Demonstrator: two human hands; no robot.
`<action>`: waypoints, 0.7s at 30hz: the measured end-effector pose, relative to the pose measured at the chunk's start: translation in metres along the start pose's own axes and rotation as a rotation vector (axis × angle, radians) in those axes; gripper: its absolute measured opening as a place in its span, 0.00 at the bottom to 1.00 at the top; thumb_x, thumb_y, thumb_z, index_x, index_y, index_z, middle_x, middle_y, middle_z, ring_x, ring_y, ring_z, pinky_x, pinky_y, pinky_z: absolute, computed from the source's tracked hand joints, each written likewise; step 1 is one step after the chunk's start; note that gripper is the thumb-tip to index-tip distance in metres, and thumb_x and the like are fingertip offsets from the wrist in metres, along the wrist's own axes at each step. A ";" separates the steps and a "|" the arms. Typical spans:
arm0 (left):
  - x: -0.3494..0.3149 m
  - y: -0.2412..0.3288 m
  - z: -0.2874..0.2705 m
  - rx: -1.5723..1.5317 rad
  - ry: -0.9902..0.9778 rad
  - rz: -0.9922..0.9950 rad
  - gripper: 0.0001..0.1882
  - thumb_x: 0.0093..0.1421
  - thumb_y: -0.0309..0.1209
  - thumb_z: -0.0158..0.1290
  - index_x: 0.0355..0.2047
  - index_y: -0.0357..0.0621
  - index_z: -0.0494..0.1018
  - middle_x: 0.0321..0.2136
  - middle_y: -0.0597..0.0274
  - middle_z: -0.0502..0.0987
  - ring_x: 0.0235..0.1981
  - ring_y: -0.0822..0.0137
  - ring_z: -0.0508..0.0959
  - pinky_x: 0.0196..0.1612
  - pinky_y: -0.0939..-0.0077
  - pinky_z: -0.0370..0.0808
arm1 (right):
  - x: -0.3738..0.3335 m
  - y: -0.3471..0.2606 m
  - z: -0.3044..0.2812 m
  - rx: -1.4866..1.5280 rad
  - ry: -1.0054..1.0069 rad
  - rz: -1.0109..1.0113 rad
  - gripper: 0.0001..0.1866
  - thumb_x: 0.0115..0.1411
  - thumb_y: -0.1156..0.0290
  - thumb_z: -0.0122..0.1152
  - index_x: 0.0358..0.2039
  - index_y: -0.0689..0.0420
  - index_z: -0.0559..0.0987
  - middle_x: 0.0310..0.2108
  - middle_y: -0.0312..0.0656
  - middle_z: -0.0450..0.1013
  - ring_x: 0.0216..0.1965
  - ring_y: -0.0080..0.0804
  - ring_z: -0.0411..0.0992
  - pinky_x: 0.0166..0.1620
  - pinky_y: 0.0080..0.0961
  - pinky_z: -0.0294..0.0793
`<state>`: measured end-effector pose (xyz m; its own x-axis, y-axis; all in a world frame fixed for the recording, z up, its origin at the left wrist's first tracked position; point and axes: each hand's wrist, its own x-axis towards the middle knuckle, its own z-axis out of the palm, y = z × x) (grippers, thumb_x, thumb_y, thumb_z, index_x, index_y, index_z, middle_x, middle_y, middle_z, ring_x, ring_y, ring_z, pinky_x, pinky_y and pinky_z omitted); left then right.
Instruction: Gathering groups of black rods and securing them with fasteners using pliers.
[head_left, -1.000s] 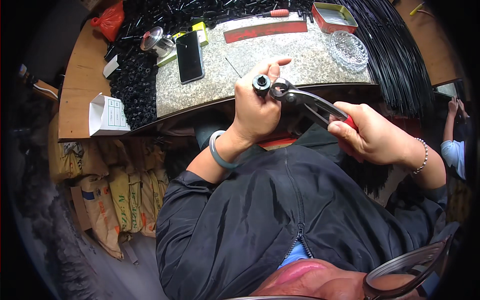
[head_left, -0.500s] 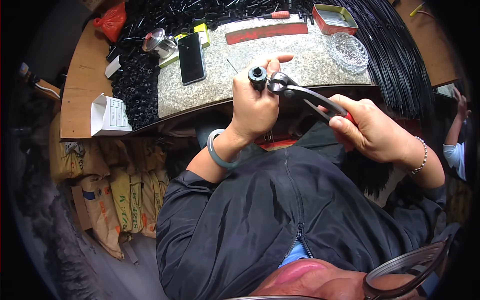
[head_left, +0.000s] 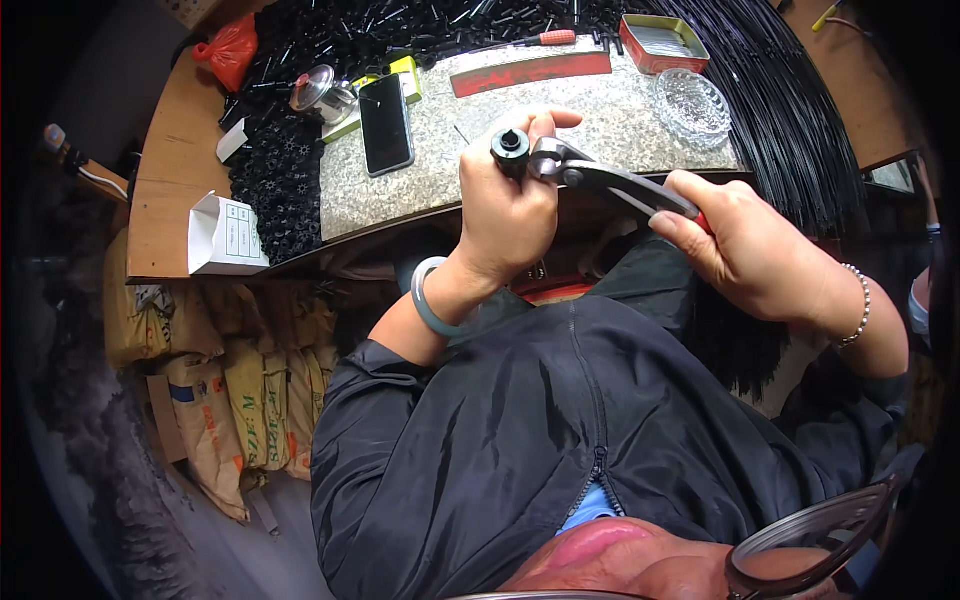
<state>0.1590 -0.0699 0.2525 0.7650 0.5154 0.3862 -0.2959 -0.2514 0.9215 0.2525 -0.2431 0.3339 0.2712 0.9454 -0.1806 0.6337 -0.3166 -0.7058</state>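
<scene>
My left hand [head_left: 508, 215] is raised above the table's front edge, closed around a black cylindrical part [head_left: 510, 147] that stands with its ringed, hollow-looking end up. A thin metal pin juts out to the left of that hand. My right hand [head_left: 745, 240] grips a pair of pincers [head_left: 610, 182] by handles that show a bit of red. The rounded steel jaws [head_left: 547, 160] meet the right side of the black part, beside my left fingers. What lies between the jaws is too small to make out.
On the stone-topped table [head_left: 450, 185] lie a phone [head_left: 386, 125], a red bar [head_left: 530, 74], a glass dish [head_left: 692, 108] and a red tin [head_left: 662, 45]. Black parts [head_left: 270, 185] are heaped at left and back, long black rods [head_left: 775, 110] at right. A white box [head_left: 226, 235] stands front left.
My right hand has shifted slightly right, and the pincer handles have come closer together. The jaws have moved a little up and left. My left hand still holds the black part.
</scene>
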 end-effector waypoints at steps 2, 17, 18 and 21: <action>0.002 -0.004 -0.002 0.029 -0.004 0.008 0.15 0.64 0.31 0.42 0.34 0.32 0.74 0.11 0.76 0.63 0.12 0.86 0.59 0.15 0.89 0.52 | 0.003 0.001 0.000 -0.037 0.039 -0.053 0.12 0.62 0.66 0.48 0.30 0.62 0.65 0.11 0.43 0.59 0.13 0.37 0.60 0.20 0.27 0.60; -0.043 -0.043 0.008 -0.010 -0.079 -0.042 0.14 0.53 0.27 0.55 0.40 0.35 0.69 0.15 0.67 0.67 0.17 0.82 0.64 0.21 0.84 0.64 | 0.076 0.165 0.075 -0.943 0.782 -0.085 0.18 0.54 0.69 0.55 0.47 0.57 0.69 0.40 0.47 0.66 0.39 0.44 0.67 0.38 0.33 0.68; -0.061 -0.063 0.013 -0.026 -0.097 -0.159 0.16 0.51 0.25 0.57 0.40 0.34 0.68 0.17 0.63 0.68 0.18 0.80 0.66 0.22 0.81 0.66 | 0.075 0.143 0.075 -0.829 0.836 -0.150 0.16 0.53 0.71 0.56 0.43 0.57 0.71 0.40 0.47 0.67 0.38 0.43 0.67 0.38 0.33 0.68; -0.117 -0.135 0.018 0.043 0.040 -0.061 0.15 0.53 0.22 0.54 0.41 0.36 0.68 0.19 0.66 0.71 0.21 0.77 0.70 0.28 0.81 0.69 | 0.047 0.055 0.074 -0.333 0.894 -0.563 0.06 0.53 0.77 0.57 0.32 0.61 0.72 0.28 0.45 0.71 0.29 0.40 0.68 0.34 0.30 0.67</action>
<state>0.1199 -0.1112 0.0823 0.7570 0.5633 0.3312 -0.2238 -0.2528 0.9413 0.2459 -0.2104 0.2360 0.2239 0.6068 0.7626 0.9575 0.0090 -0.2884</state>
